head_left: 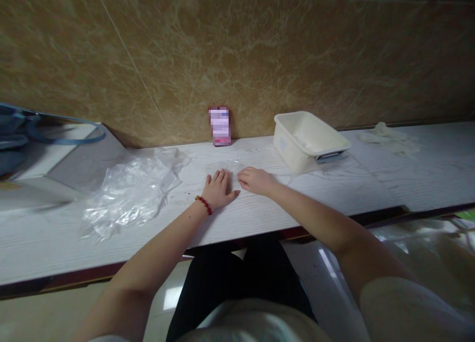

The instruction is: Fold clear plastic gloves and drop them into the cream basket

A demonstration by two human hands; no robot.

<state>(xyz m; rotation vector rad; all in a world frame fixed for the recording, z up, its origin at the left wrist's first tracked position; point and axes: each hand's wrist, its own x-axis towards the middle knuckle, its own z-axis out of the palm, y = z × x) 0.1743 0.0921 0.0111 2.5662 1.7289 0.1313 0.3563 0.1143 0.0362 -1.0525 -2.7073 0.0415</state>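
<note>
A thin clear plastic bag (224,165) lies flat on the white wood-grain table, its outline hard to make out. My left hand (218,189), with a red bead bracelet at the wrist, presses palm down on the near part of it, fingers stretched and thumb spread to the right. Just to the right, my right hand (255,180) is closed, its fingers curled and pressed together by the bag's right edge. Whatever sits between those fingertips is hidden. A crumpled heap of clear plastic bags (135,188) spreads left of my left hand.
A phone with a lit screen (220,126) leans on the marbled wall. A cream plastic bin (297,149) stands right of my hands, with pale gloves (389,140) farther right. At the left are a white box (74,154) and a blue-grey bag (13,139). The table edge runs before me.
</note>
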